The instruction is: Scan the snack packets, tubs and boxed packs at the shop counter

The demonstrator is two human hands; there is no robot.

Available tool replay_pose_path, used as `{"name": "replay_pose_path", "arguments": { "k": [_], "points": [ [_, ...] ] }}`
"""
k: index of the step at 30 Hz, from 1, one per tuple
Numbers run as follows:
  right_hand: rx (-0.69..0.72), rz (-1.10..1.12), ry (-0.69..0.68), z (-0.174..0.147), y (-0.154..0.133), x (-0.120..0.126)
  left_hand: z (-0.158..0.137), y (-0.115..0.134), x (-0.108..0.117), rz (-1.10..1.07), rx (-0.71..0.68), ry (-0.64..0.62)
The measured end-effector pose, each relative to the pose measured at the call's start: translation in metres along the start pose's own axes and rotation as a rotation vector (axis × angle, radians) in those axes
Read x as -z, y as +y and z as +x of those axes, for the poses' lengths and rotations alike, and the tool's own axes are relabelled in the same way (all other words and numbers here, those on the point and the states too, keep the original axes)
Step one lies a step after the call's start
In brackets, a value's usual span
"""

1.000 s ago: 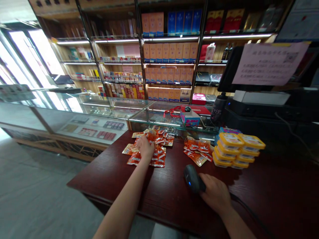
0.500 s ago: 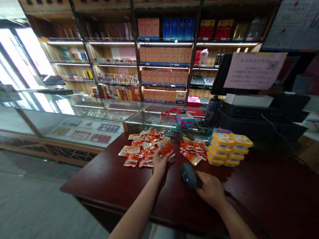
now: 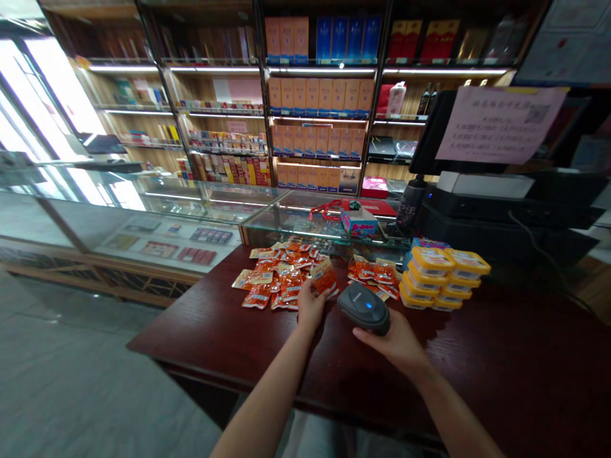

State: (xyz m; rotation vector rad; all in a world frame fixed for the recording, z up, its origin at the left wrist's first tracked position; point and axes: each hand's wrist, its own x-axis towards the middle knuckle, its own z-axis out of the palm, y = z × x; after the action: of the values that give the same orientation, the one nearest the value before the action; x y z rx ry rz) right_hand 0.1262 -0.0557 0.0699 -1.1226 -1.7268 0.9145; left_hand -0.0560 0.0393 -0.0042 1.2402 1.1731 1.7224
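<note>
My left hand [image 3: 312, 305] is closed on the lower edge of an orange snack packet [image 3: 324, 276], holding it tilted up beside a loose pile of similar packets [image 3: 272, 273]. In my right hand [image 3: 398, 340] is a dark grey barcode scanner [image 3: 365, 308], its head pointed left toward that packet and a blue light lit on top. The scanner and the held packet are a short way apart. Behind the scanner lies a smaller group of orange packets [image 3: 375, 270], partly hidden by it.
Yellow-lidded tubs [image 3: 429, 261] stand stacked at the right of the dark wooden desk [image 3: 214, 337]. Behind are a glass counter [image 3: 258, 219] with a small colourful box [image 3: 359, 224], and a monitor [image 3: 432, 137] with a pink paper sheet [image 3: 499, 127]. Shelves of boxed goods line the wall.
My right hand has raised and turned the scanner, bringing its head closer to the packet in my left hand. My left hand keeps its hold. The whole view has shifted slightly.
</note>
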Motion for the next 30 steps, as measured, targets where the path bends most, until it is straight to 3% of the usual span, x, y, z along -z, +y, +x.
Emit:
{"name": "replay_pose_path", "arguments": {
  "k": [13,21,23,27,30],
  "points": [
    [0.003,0.003,0.083,-0.007,-0.012,-0.002,0.004,-0.012,0.003,0.108,-0.048,0.006],
    [-0.024,-0.096,0.047,-0.009,-0.004,0.006,0.001,-0.004,0.000,-0.017,0.003,0.010],
    [-0.058,-0.245,0.034,-0.010,0.002,0.010,0.001,-0.001,0.000,-0.022,0.008,0.018],
    [-0.094,-0.758,-0.017,-0.015,0.019,0.014,0.001,-0.001,-0.001,-0.034,0.011,0.012],
    [-0.057,-0.909,-0.051,-0.019,0.035,0.013,0.000,-0.002,-0.002,-0.030,0.015,-0.023]
  ]
}}
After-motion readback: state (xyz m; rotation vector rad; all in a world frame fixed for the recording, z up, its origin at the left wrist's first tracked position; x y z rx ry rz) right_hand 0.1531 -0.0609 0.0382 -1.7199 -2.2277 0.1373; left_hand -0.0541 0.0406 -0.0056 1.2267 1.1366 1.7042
